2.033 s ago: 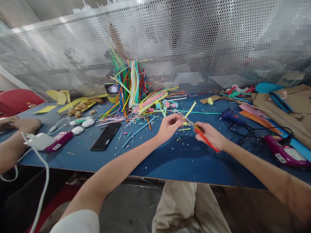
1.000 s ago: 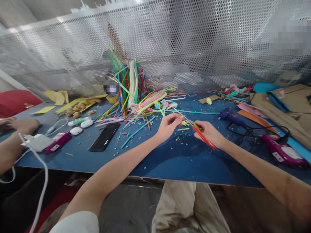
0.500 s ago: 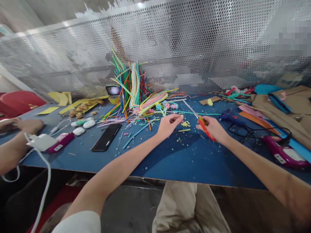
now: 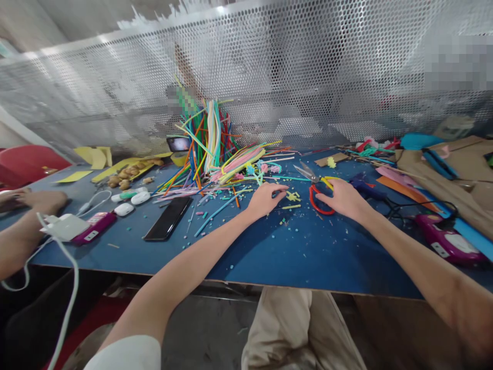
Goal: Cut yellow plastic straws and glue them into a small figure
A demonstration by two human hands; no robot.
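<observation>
Scissors (image 4: pixel 315 179) turned and blades spread since half a second ago, blue counter (image 4: pixel 285 262) below, right hand (image 4: pixel 344 198) gripping their red and yellow handles, left hand (image 4: pixel 265 199) half-curled beside small yellow pieces (image 4: pixel 292 197), anything pinched there impossible to tell, single yellow strip (image 4: pixel 291 207) nearby

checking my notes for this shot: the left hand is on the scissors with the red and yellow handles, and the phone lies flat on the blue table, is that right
Not quite: the right hand is on the scissors, as the head view shows. The phone does lie flat on the blue table.
</observation>
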